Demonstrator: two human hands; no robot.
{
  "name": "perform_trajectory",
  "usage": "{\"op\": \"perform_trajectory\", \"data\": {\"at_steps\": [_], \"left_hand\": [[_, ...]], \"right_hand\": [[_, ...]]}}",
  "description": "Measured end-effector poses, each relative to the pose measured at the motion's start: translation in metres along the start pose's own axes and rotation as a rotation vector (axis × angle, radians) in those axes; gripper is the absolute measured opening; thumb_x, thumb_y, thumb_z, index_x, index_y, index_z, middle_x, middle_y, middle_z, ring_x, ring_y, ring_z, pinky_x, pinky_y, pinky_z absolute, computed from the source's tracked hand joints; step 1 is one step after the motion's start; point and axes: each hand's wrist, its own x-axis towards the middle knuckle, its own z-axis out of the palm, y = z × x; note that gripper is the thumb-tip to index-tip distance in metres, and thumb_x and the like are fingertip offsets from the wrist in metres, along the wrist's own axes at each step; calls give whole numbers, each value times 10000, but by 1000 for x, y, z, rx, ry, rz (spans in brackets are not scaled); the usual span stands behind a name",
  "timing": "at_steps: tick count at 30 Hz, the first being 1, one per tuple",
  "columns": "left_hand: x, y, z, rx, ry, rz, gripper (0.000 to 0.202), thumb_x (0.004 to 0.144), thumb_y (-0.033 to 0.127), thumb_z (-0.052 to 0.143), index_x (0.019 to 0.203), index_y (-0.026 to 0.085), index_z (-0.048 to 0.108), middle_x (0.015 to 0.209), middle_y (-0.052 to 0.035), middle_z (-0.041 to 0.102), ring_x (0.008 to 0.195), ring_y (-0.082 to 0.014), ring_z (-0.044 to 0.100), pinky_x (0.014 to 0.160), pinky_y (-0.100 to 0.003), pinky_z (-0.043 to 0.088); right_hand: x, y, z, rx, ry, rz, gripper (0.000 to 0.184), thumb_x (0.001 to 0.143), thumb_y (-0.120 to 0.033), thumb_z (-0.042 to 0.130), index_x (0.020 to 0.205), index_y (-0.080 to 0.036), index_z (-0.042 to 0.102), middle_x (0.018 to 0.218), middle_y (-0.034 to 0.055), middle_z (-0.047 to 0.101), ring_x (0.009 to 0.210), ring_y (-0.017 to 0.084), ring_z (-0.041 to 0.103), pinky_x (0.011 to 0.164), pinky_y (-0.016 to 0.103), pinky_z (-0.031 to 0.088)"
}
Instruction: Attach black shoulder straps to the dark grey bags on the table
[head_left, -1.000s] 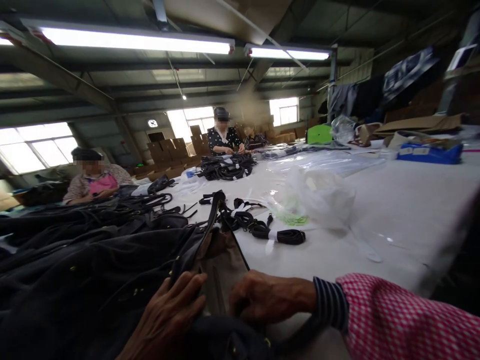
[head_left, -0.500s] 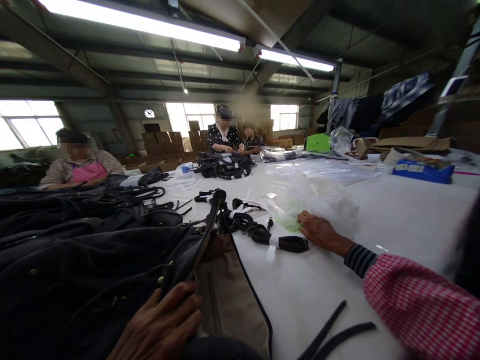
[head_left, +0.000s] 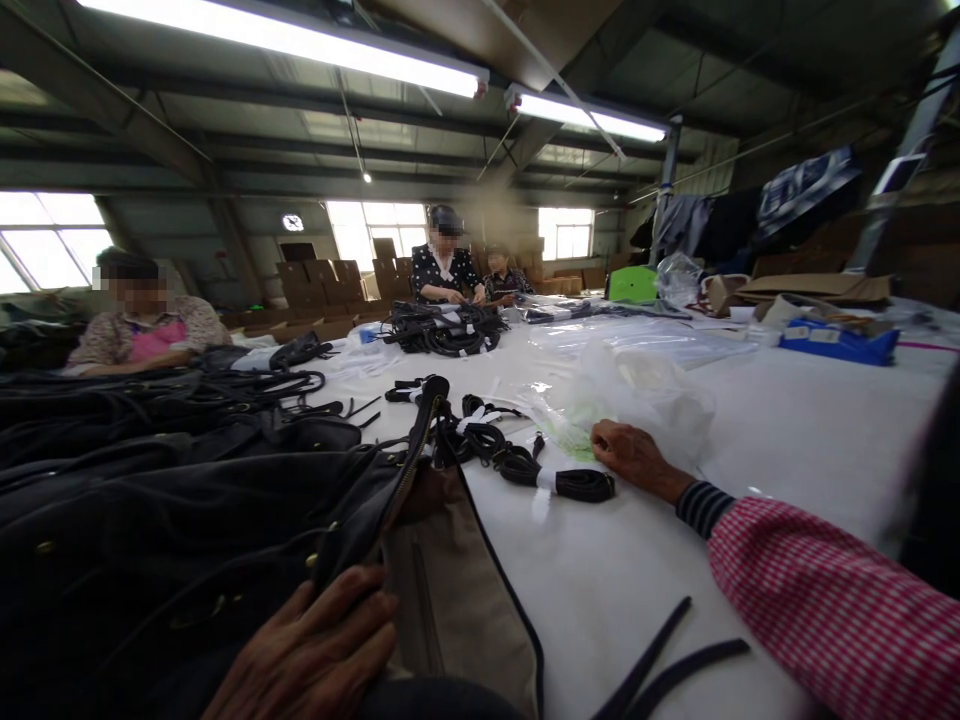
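A large black bag [head_left: 225, 530] with brass-coloured fittings lies in front of me, its zipped edge folded open over a brown lining [head_left: 465, 560]. My left hand [head_left: 322, 630] is closed over the bag's edge at the opening, fingertips bent over it. Farther right, my right hand [head_left: 630, 455] is curled closed at the near side of a crumpled clear plastic bag [head_left: 652, 390] with something pale green [head_left: 574, 438] beside it. What its fingertips pinch is partly hidden. Just left of that hand lie bundled black straps [head_left: 555, 480] wrapped with white bands.
More black bags [head_left: 187, 400] are piled at left. Two loose black straps [head_left: 675, 660] lie near the front. Beyond stand a strap heap [head_left: 446, 330], clear plastic sheets [head_left: 652, 338], a blue tray [head_left: 836, 342] and a green object [head_left: 632, 284]. Several people work around the white table [head_left: 810, 430].
The view has shifted slightly, so things sit a little farther left. My right hand has curled tighter beside the plastic bag. My left hand stays on the black bag.
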Motion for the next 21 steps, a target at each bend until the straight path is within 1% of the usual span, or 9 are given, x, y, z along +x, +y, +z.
{"op": "perform_trajectory", "data": {"at_steps": [2, 5, 8, 11, 13, 15, 19, 21], "left_hand": [[1, 1, -1, -17, 13, 10, 347, 740, 93, 526, 933, 354, 647, 1038, 102, 767, 1078, -195, 601, 855, -321, 375], [2, 2, -2, 3, 17, 25, 402, 706, 67, 524, 965, 349, 646, 1062, 100, 761, 1097, -199, 592, 868, -323, 383], [2, 2, -2, 23, 17, 24, 429, 687, 40, 520, 958, 345, 651, 1045, 98, 758, 1100, -194, 587, 853, -319, 393], [0, 0, -2, 20, -31, 19, 338, 725, 97, 588, 928, 359, 656, 1039, 115, 753, 1113, -179, 580, 854, -304, 399], [0, -1, -2, 31, -46, 7, 281, 744, 135, 635, 912, 359, 654, 1035, 114, 752, 1115, -177, 575, 864, -294, 394], [1, -1, -3, 19, -42, -4, 254, 765, 152, 656, 915, 358, 654, 1030, 117, 753, 1115, -174, 571, 872, -284, 378], [5, 0, -4, -28, -50, -10, 240, 820, 150, 632, 924, 363, 662, 1069, 147, 748, 1131, -149, 556, 900, -260, 339], [5, 0, -3, -26, -46, -3, 253, 831, 129, 595, 920, 356, 660, 1078, 148, 747, 1140, -142, 548, 939, -245, 319]], "right_hand": [[0, 5, 0, 16, -9, 6, 167, 975, -228, 489, 993, -166, 643, 990, 67, 701, 938, 189, 664, 813, 265, 437], [1, 12, 1, 26, -38, -34, 189, 998, -287, 506, 1039, -179, 656, 1062, 60, 687, 994, 169, 662, 858, 242, 442], [5, 11, 3, 1, -57, -77, 226, 1023, -245, 457, 1018, -159, 666, 1085, 84, 668, 1010, 162, 660, 873, 229, 435], [7, 4, 6, -42, -56, -81, 241, 1002, -171, 439, 935, -126, 667, 1031, 116, 664, 920, 181, 672, 796, 247, 435], [7, -2, 8, -61, -45, -82, 233, 970, -128, 446, 892, -119, 665, 1008, 125, 664, 842, 185, 671, 726, 258, 421], [6, -5, 9, -62, -24, -86, 231, 948, -104, 450, 865, -121, 664, 994, 126, 667, 805, 187, 665, 695, 267, 404], [-1, -3, 7, -20, 42, -72, 233, 948, -141, 464, 824, -136, 661, 948, 114, 672, 804, 197, 655, 705, 276, 392], [-3, 2, 5, 21, 82, -45, 227, 943, -160, 475, 805, -145, 656, 921, 108, 676, 793, 201, 648, 697, 280, 387]]}}
